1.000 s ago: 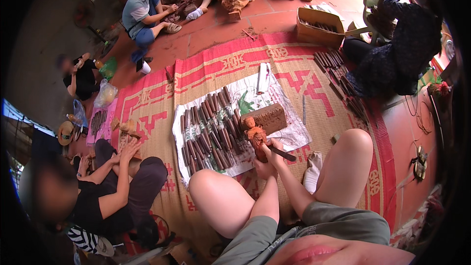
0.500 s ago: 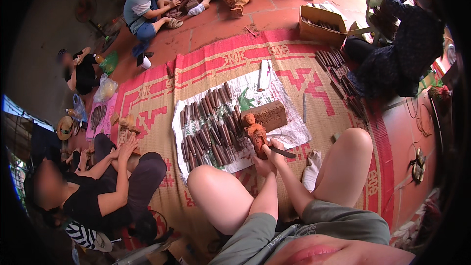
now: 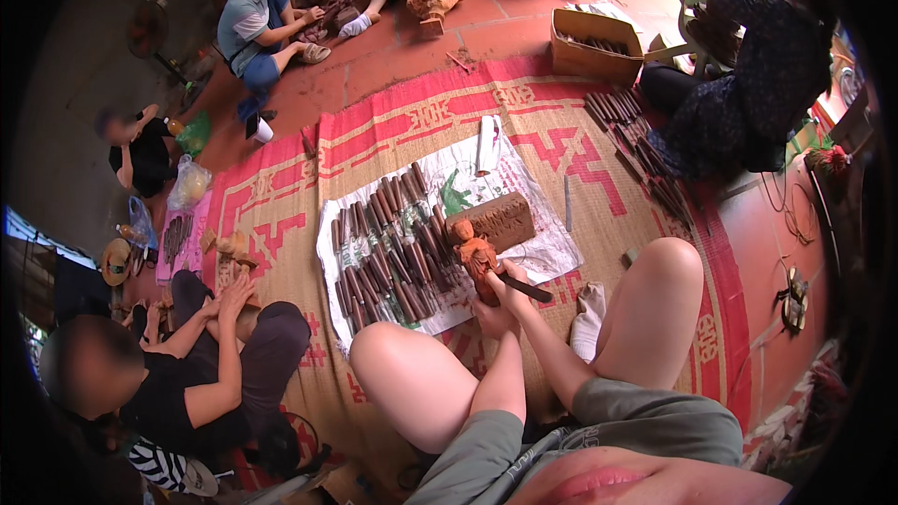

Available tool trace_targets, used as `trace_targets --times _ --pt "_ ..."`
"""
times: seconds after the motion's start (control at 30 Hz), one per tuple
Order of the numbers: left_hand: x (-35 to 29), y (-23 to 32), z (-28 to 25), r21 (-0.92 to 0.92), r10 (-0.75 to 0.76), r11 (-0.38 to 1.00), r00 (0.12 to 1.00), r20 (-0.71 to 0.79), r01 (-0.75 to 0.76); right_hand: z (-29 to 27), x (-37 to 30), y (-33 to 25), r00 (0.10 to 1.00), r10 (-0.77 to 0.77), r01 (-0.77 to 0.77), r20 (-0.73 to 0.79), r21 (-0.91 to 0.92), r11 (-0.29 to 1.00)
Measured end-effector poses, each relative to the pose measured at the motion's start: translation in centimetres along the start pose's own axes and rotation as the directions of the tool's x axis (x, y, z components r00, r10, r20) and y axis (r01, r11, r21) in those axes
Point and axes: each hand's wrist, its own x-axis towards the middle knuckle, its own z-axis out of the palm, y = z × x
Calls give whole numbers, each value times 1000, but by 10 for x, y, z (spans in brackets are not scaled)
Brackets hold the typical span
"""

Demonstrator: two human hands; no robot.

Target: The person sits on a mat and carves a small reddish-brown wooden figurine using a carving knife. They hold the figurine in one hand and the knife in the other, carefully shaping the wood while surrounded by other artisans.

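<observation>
A reddish-brown carved wooden figurine stands tilted between my knees, its head pointing away from me. Low down near its base, my left hand is closed around it. My right hand is closed on a carving tool with a dark handle, which sticks out to the right; the blade end is hidden against the figurine. Just beyond the figurine lies a brown wooden block with a carved face. Rows of chisels with dark handles lie left of my hands on a white plastic sheet.
A red and tan woven mat covers the floor. More chisels lie at its right edge, near a seated person in dark clothes and a cardboard box. Another person sits close on my left, hands by a wooden carving. Others sit farther back.
The whole view has shifted slightly to the left. My right hand and the carving tool's handle tilt a little more steeply; both hands keep their hold.
</observation>
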Motion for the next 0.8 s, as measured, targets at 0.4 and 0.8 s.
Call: trace_targets --times 0.4,0.8 --pt "5 -1 4 51 -29 998 1000 9 29 2 -4 10 1000 -21 21 -7 16 1000" --pt "2 -6 4 67 47 997 998 -49 -43 -3 -9 5 1000 20 -20 -15 -18 1000"
